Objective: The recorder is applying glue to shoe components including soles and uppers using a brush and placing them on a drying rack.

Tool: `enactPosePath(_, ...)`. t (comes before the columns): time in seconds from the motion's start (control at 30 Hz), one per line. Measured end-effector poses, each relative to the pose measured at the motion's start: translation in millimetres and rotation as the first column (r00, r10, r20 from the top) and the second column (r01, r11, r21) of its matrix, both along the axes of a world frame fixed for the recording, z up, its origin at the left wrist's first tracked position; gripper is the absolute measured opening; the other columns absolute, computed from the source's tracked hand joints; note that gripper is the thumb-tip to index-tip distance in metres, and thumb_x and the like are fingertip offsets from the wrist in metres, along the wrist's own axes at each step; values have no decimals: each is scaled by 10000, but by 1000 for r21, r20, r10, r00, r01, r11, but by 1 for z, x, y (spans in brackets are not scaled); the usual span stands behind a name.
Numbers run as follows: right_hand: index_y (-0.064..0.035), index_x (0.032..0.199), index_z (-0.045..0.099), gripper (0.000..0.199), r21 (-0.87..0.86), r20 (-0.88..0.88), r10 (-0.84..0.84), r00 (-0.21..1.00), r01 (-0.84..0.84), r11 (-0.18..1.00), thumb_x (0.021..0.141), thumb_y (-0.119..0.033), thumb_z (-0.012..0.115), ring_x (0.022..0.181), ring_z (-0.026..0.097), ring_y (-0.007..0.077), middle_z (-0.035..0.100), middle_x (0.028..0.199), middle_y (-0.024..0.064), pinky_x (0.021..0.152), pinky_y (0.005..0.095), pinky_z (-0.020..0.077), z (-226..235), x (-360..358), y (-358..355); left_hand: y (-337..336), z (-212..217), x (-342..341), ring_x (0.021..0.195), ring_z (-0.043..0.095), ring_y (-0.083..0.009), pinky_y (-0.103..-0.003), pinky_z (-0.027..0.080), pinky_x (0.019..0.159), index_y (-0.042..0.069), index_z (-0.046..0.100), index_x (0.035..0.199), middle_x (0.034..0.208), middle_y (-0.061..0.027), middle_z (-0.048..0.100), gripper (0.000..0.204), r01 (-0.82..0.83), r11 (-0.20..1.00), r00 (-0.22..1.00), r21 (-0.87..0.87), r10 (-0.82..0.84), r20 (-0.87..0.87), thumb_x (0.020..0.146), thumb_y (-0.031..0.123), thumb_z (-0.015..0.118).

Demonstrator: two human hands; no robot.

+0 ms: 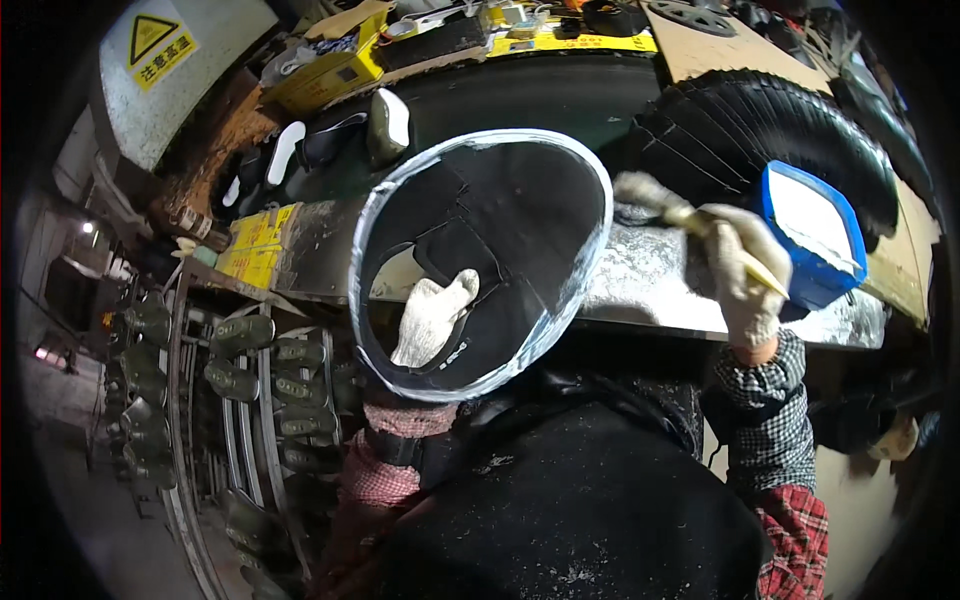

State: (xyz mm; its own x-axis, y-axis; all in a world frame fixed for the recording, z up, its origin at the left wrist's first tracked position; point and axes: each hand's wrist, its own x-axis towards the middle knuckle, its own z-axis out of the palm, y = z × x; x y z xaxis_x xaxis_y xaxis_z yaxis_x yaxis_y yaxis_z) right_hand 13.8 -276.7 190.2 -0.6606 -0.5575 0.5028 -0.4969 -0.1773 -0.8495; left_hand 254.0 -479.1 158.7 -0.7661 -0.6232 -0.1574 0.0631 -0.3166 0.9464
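Observation:
My gloved left hand [432,320] is closed on a black, hollow, soft-looking piece [535,215] and holds it up in front of me. The piece's large oval rim is coated white, and a cutout shows on its left side. Some fingers of this hand are hidden behind the material. My gloved right hand [745,265] grips a brush [682,214] with a light handle. Its pale, blurred bristles point left, just off the rim's right side. Right beside this hand stands a blue tub [825,288] holding white paste.
A stack of similar black pieces [770,130] lies behind the tub on the bench. Several dark boot-shaped forms [383,130] stand at the back left. A rack [180,400] with olive forms is at lower left. Yellow boxes [330,85] line the back.

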Motion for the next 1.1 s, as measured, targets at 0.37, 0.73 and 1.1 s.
enactPosePath(0.37,44,1046,635,236,127,262,138,955,-176,976,859,-98,657,798,664,191,682,884,126,730,289,530,-75,10,18,-121,-108,-36,723,688,-270,-346,554,649,48,639,1133,724,-88,685,520,64,143,958,-988,267,101,968,498,437)
enactPosePath(0.73,50,999,616,247,218,189,212,959,-252,943,888,-169,628,746,641,181,663,853,134,683,283,511,-68,-4,7,-108,-19,-33,801,653,-258,-341,579,730,32,498,1191,994,-165,636,261,-384,887,849,257,448,-278,956,134,547)
enactPosePath(1.1,34,1153,550,264,286,553,458,696,-675,680,955,-139,572,778,555,98,655,989,135,707,197,438,41,92,-29,114,110,367,1101,588,-336,-376,466,932,36,562,1260,1207,-202,597,403,-51,-80,-213,-995,975,-68,880,149,634)
